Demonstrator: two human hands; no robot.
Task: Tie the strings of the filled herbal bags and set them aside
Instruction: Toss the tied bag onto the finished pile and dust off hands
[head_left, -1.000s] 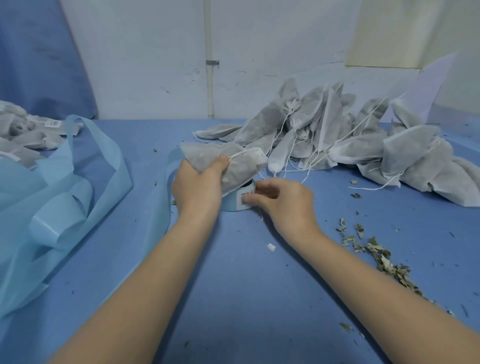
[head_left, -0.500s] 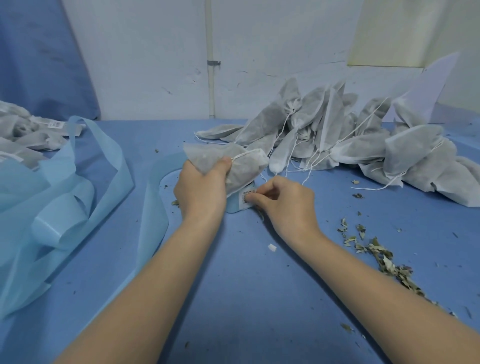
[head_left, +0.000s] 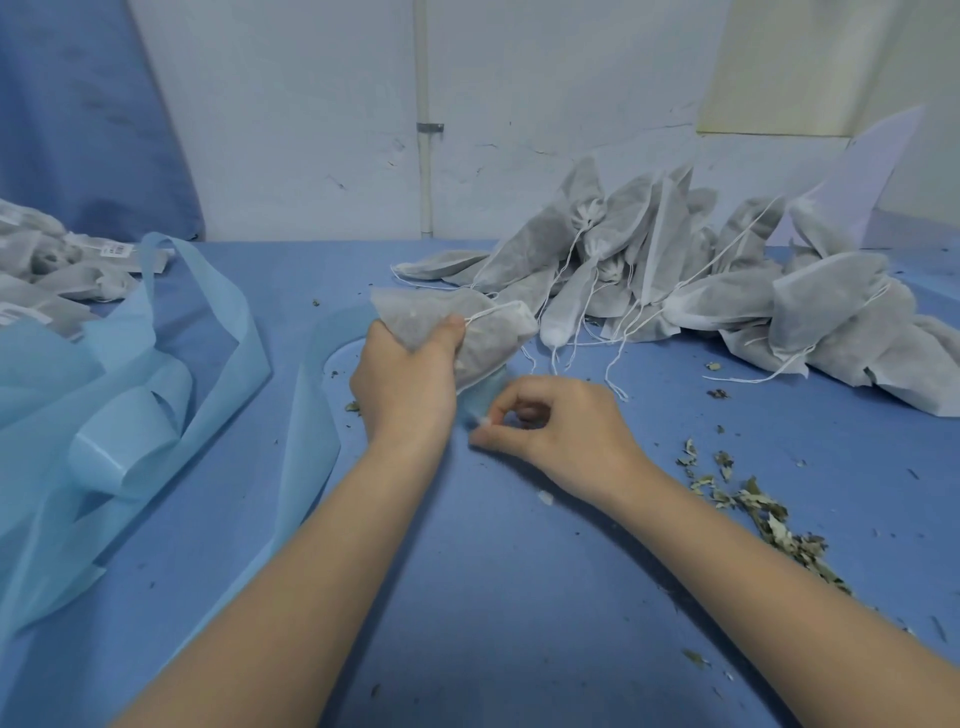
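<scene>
My left hand (head_left: 410, 379) grips a filled grey herbal bag (head_left: 493, 338) at its gathered neck, a white drawstring looped over the bag's top. Just below the bag, my right hand (head_left: 561, 431) has its fingers curled and pinches a small white piece, probably a label, at the thumb and fingertip. A pale blue roll (head_left: 485, 395) shows between the two hands, mostly hidden. A heap of filled bags with loose white strings (head_left: 675, 270) lies at the back right.
Light blue backing strip (head_left: 130, 415) curls in loops across the left of the blue table (head_left: 493, 597). More grey bags (head_left: 47, 270) lie at the far left. Dried herb crumbs (head_left: 758, 509) are scattered at the right. A white wall stands behind.
My right hand has drawn back from the blue roll toward me, pinching the small white piece. The label seen on the roll is no longer in view. My left hand keeps hold of the bag.
</scene>
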